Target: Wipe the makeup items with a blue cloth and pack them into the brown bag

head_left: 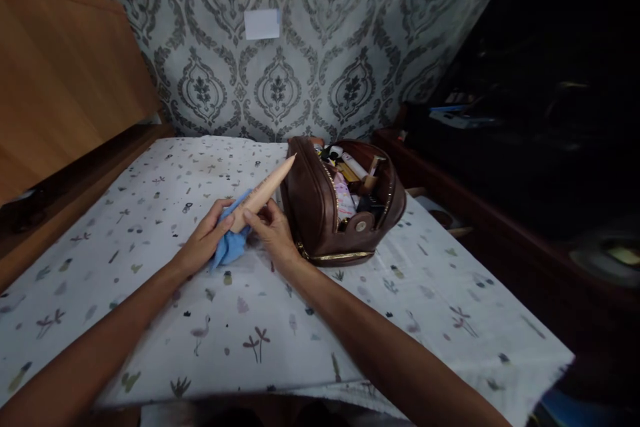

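Observation:
A peach-coloured squeeze tube (267,190) with a line of dark print is held at a slant, its flat crimped end pointing up and right. My left hand (213,230) is closed on a blue cloth (231,247) bunched around the tube's lower end. On the tube's right side, my right hand (273,227) grips it between thumb and fingers. Just right of my hands stands a brown leather toiletry bag (315,197), unzipped. Inside it lie several small items, among them a white tube (354,165) and a pink patterned packet (345,197).
A white printed cloth (240,333) covers the table. To the left is a wooden cabinet (70,80); patterned wallpaper (280,80) with a white card (263,24) is behind. A dark wooden ledge (480,233) runs along the right, with a blue-and-white object (460,119) beyond.

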Available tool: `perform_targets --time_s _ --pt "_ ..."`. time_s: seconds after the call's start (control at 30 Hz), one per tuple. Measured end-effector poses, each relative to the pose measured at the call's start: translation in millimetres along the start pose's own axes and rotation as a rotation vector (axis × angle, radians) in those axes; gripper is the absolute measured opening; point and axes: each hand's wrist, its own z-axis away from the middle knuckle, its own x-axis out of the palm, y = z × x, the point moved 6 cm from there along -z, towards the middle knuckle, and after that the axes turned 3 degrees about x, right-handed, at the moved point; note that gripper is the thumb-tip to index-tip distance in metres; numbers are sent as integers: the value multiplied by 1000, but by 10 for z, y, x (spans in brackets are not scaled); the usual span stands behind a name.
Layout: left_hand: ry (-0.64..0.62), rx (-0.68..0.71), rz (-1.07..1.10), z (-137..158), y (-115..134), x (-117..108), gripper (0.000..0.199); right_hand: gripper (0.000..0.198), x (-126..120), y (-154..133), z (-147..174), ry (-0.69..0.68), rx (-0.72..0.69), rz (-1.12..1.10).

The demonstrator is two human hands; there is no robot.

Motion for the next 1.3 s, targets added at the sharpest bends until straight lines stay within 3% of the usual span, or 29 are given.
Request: perform_targets --time_s 0.17,0.37,0.5,0.8,1.07,1.17,1.3 --pt "-16 -116 79 9 -63 52 58 43 8 -45 -1 -3 -70 37" --pt "68 -334 298 23 -232 116 77 43 67 -145 93 -36 -221 195" --pt "72 -372 290 30 -195 141 82 47 108 -174 137 -71 -204 240" --pt "1 -408 314 93 -109 209 73 39 75 -392 195 10 -214 258" --pt "-155 -408 286 221 -98 398 57 40 -49 -541 336 45 -294 201" --pt "-211 -403 254 259 -108 481 54 42 -115 -739 466 44 -323 196" --pt "-315 -399 161 280 -75 594 53 41 -266 -1239 603 49 -420 203"
